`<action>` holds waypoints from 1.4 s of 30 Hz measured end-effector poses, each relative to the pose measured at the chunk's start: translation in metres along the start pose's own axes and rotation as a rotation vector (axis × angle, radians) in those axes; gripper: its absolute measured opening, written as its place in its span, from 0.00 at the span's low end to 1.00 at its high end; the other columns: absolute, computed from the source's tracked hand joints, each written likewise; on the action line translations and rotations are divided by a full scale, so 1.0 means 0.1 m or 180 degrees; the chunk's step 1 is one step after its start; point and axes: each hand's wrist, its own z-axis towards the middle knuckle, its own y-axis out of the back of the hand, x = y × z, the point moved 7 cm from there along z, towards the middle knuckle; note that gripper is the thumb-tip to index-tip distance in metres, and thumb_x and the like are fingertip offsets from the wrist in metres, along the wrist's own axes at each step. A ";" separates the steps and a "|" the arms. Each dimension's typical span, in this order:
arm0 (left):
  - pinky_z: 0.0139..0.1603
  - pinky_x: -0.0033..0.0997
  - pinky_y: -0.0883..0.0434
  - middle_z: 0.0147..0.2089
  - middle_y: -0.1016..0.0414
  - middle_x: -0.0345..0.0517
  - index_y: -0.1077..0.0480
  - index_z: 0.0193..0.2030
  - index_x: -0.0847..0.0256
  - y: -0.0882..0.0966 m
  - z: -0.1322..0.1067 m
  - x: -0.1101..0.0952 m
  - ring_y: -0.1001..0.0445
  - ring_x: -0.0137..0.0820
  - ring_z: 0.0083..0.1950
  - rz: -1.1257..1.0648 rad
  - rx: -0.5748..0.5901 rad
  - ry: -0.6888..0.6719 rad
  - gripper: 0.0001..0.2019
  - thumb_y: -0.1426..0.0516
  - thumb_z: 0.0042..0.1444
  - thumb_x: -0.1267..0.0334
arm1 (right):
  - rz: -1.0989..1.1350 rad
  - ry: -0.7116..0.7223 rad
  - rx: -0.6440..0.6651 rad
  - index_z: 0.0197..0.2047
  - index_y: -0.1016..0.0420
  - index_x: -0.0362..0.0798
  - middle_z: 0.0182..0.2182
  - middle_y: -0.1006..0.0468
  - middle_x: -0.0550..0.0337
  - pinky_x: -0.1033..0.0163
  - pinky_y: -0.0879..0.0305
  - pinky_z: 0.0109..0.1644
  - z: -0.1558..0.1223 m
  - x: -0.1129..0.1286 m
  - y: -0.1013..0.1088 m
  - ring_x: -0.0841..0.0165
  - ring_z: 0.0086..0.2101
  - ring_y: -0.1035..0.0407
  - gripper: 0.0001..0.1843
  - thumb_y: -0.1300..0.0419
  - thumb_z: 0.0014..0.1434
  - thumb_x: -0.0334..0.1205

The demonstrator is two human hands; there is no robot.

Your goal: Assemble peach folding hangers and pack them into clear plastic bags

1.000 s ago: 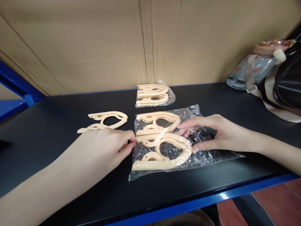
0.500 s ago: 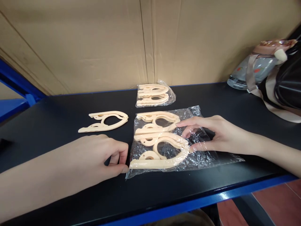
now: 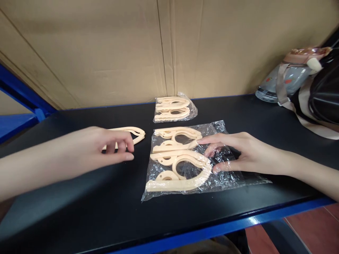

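Note:
A clear plastic bag (image 3: 233,178) lies on the black shelf (image 3: 79,204) with two cream plastic folding hangers (image 3: 180,164) on its left part. My right hand (image 3: 238,151) rests on the bag, its fingers spread and touching the hangers' right ends. My left hand (image 3: 106,146) hovers over a loose cream hanger (image 3: 136,133) to the left of the bag, fingers curled but apart, holding nothing. That hanger is partly hidden under the hand.
A small sealed bag of cream hangers (image 3: 173,108) lies at the back by the cardboard wall (image 3: 132,49). A clear bottle (image 3: 288,76) and a black bag with a beige strap (image 3: 323,102) sit at the right. The shelf has a blue front edge (image 3: 238,224).
My left hand has let go of the bag's left edge and moved up and left over the loose hanger. The right hand has stayed on the bag.

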 end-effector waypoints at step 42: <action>0.64 0.63 0.44 0.75 0.55 0.58 0.56 0.73 0.60 0.08 0.01 0.62 0.50 0.56 0.72 0.0656 -0.0152 0.0355 0.44 0.46 0.57 0.39 | -0.0082 0.0815 -0.0143 0.56 0.27 0.50 0.41 0.22 0.58 0.63 0.30 0.44 -0.02 0.21 -0.06 0.69 0.41 0.30 0.17 0.40 0.64 0.34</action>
